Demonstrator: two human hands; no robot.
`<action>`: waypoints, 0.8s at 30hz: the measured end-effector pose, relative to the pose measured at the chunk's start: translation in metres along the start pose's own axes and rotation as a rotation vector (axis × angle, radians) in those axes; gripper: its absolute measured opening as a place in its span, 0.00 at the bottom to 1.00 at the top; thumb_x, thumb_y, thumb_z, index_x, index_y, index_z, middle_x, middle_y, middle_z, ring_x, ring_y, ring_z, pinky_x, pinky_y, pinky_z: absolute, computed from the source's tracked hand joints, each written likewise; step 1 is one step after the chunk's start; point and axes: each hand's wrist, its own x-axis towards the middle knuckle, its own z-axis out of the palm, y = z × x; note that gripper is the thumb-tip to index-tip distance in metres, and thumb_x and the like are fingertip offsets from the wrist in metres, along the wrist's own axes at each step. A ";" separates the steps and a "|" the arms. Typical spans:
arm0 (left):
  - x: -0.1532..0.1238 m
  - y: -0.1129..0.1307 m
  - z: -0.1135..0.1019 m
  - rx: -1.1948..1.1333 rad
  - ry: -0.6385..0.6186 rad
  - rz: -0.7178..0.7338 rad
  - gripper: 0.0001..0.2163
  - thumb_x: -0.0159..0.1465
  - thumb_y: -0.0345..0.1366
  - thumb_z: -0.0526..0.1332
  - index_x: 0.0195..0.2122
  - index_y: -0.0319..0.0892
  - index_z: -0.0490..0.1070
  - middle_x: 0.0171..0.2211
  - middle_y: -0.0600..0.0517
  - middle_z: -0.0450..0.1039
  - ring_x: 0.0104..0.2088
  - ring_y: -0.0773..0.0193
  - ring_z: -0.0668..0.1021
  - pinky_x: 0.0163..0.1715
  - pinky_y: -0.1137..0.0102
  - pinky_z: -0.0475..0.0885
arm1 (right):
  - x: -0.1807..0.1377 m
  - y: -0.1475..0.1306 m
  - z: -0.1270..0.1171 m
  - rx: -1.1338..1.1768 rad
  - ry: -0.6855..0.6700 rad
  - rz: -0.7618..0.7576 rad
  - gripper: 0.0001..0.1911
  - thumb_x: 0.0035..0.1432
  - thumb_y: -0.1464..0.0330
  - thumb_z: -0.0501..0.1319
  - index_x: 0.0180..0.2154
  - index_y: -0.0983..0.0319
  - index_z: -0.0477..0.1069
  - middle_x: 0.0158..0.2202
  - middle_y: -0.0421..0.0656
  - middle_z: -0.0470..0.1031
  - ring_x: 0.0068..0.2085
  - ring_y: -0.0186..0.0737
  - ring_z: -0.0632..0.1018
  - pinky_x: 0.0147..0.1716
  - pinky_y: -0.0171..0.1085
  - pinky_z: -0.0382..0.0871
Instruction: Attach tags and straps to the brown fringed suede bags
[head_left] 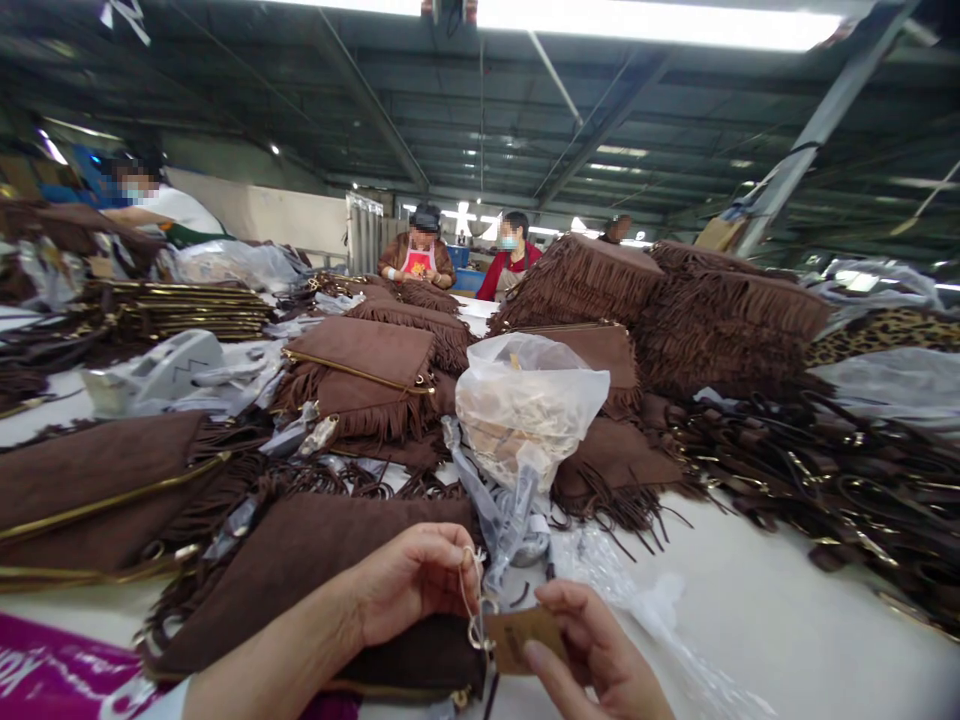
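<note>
At a crowded white table (742,610), a worker's left hand (416,580) pinches a pale cord (463,582) between thumb and fingers; just to its right, the right hand (600,650) has thumb and fingers closed on a brown card tag (517,640); between the two grips hangs a gold ring (475,631), at the near edge of a dark brown bag (322,550) lying flat under the left forearm; the cord looks thin, so a slack pinch could let it slip or tangle, while a hard tug on the tag could tear or crease it; whether the cord passes through ring or tag cannot be told from here, for the left fingers hide its upper end, and the right thumb covers part of the tag's blurred print; a purple printed sheet (60,665), cut off, shows left of the left forearm; just beyond the grips stands a translucent plastic sack (525,410), its pale contents hard to name; past the right hand lie dark straps (817,480); farther out rise stacked fringed bags (585,270); farthest off are co-workers (514,265), too small for their handwork to be read.
</note>
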 end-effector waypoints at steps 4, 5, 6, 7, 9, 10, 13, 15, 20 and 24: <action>-0.001 0.002 0.002 0.022 0.000 0.023 0.07 0.48 0.32 0.66 0.27 0.36 0.70 0.36 0.40 0.80 0.25 0.67 0.77 0.30 0.72 0.70 | 0.006 -0.001 0.018 -0.207 0.201 -0.130 0.17 0.58 0.50 0.62 0.37 0.56 0.68 0.26 0.40 0.78 0.26 0.40 0.77 0.24 0.32 0.68; -0.002 0.003 0.003 0.037 0.003 0.032 0.07 0.47 0.31 0.65 0.27 0.35 0.70 0.40 0.39 0.79 0.23 0.70 0.76 0.27 0.75 0.69 | 0.009 -0.002 0.021 -0.320 0.221 -0.180 0.15 0.59 0.52 0.62 0.33 0.56 0.69 0.23 0.39 0.76 0.23 0.38 0.74 0.22 0.31 0.66; -0.002 0.003 0.003 0.062 0.010 0.042 0.07 0.46 0.30 0.64 0.27 0.35 0.71 0.43 0.38 0.79 0.21 0.72 0.74 0.23 0.77 0.66 | 0.012 -0.003 0.024 -0.425 0.233 -0.235 0.14 0.60 0.55 0.62 0.29 0.57 0.70 0.22 0.38 0.74 0.22 0.36 0.72 0.21 0.31 0.64; -0.003 0.002 0.004 0.098 0.021 0.048 0.07 0.45 0.29 0.63 0.28 0.35 0.72 0.43 0.39 0.79 0.19 0.74 0.73 0.20 0.78 0.64 | 0.015 -0.004 0.026 -0.507 0.245 -0.285 0.13 0.60 0.58 0.61 0.27 0.57 0.70 0.22 0.38 0.72 0.22 0.35 0.71 0.21 0.31 0.63; -0.004 0.001 0.005 0.216 0.042 0.049 0.08 0.45 0.28 0.61 0.29 0.36 0.72 0.36 0.45 0.80 0.17 0.73 0.73 0.17 0.79 0.61 | 0.022 -0.007 0.030 -0.568 0.259 -0.338 0.10 0.60 0.62 0.60 0.27 0.57 0.71 0.23 0.38 0.71 0.22 0.35 0.71 0.21 0.30 0.62; -0.005 0.000 0.007 0.294 0.042 0.044 0.09 0.46 0.29 0.61 0.30 0.37 0.72 0.31 0.48 0.79 0.17 0.71 0.73 0.16 0.79 0.60 | 0.026 -0.008 0.032 -0.559 0.253 -0.330 0.09 0.59 0.63 0.59 0.28 0.57 0.71 0.23 0.37 0.70 0.22 0.35 0.71 0.21 0.30 0.62; -0.008 -0.002 0.015 0.566 0.039 0.069 0.08 0.50 0.30 0.59 0.33 0.40 0.70 0.22 0.54 0.73 0.19 0.67 0.75 0.17 0.78 0.61 | 0.032 -0.008 0.035 -0.456 0.200 -0.230 0.02 0.57 0.66 0.59 0.34 0.57 0.69 0.22 0.34 0.69 0.20 0.33 0.70 0.19 0.29 0.62; -0.012 0.001 0.023 0.829 0.059 0.181 0.07 0.51 0.27 0.58 0.31 0.41 0.70 0.24 0.55 0.73 0.22 0.67 0.75 0.21 0.77 0.63 | 0.034 -0.007 0.033 -0.365 0.166 -0.189 0.11 0.56 0.68 0.58 0.43 0.57 0.68 0.25 0.34 0.72 0.22 0.34 0.73 0.22 0.29 0.65; -0.024 0.025 0.039 1.487 0.062 0.398 0.09 0.59 0.25 0.57 0.25 0.43 0.72 0.24 0.56 0.72 0.25 0.67 0.73 0.27 0.74 0.60 | 0.031 -0.008 0.016 -0.411 -0.143 -0.150 0.39 0.49 0.72 0.62 0.64 0.58 0.58 0.38 0.42 0.77 0.29 0.39 0.77 0.30 0.35 0.72; -0.035 0.038 0.041 1.604 0.153 0.454 0.09 0.59 0.25 0.59 0.25 0.44 0.73 0.23 0.56 0.73 0.25 0.65 0.73 0.27 0.73 0.59 | 0.027 -0.008 0.009 -0.405 -0.190 0.024 0.43 0.48 0.72 0.62 0.66 0.62 0.54 0.37 0.42 0.76 0.28 0.39 0.75 0.28 0.36 0.70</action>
